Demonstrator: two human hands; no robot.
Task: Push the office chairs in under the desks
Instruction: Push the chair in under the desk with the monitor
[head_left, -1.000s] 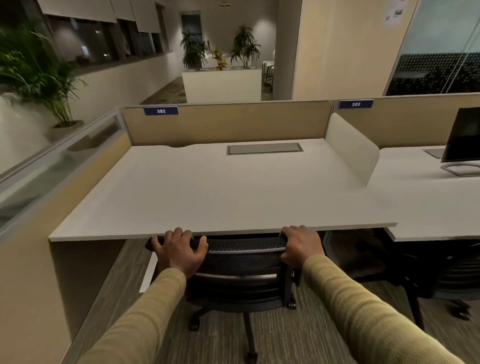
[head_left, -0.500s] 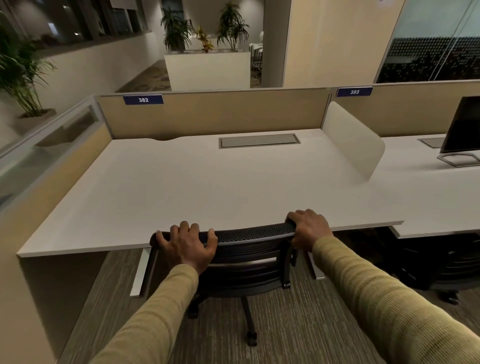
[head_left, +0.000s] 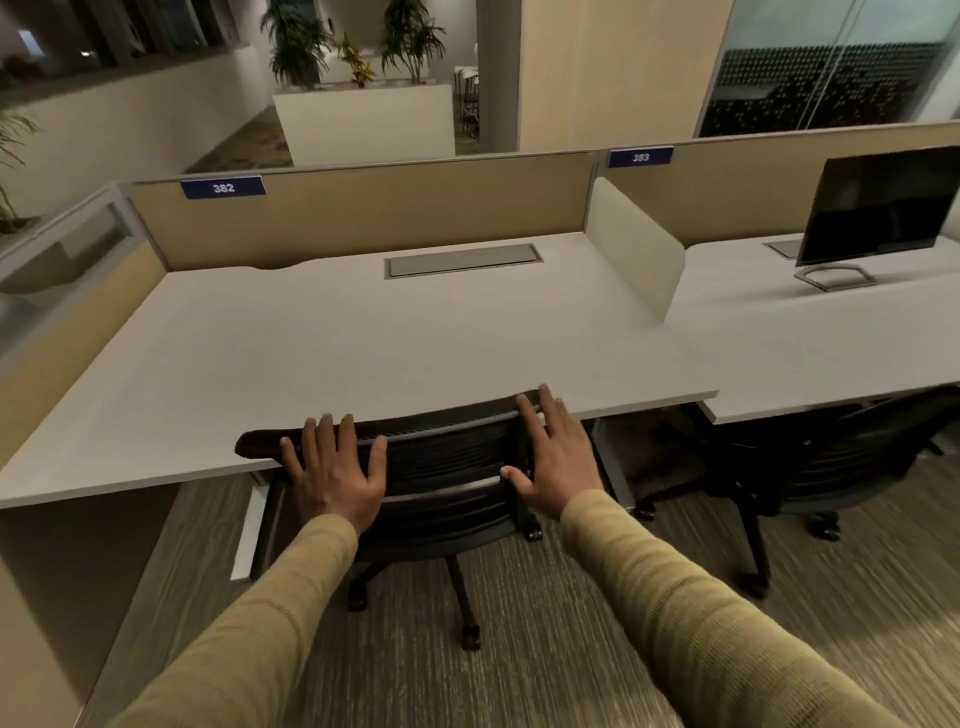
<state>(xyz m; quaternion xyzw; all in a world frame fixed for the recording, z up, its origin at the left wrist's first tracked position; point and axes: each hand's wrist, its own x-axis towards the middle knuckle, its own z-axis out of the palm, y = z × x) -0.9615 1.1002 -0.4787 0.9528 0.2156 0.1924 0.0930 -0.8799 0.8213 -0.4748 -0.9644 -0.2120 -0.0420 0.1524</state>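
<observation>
Left hand: the left hand (head_left: 337, 475) lies flat on the backrest of the office chair (head_left: 447, 467). Its fingers (head_left: 326, 431) are straight and spread, and they grip nothing.
Right hand: the right hand (head_left: 556, 457) is also flat, its fingers (head_left: 548, 405) stretched over the right end of the top rail and its thumb on the frame.
Change: half a second ago both hands were curled round the top rail; now the fingers have opened.
Chair: the backrest is directly under the fingers, and its top rail meets the front edge of the desk (head_left: 363, 338), just beyond the fingertips. The seat is hidden under the desk top.
Meaning: I judge this chair is pushed in as far as it goes, and the hands are letting go.
Next: well to the right of the right fingers a second chair (head_left: 831, 457) stands at the neighbouring desk (head_left: 805, 332). I cannot tell if it is fully under.
</observation>
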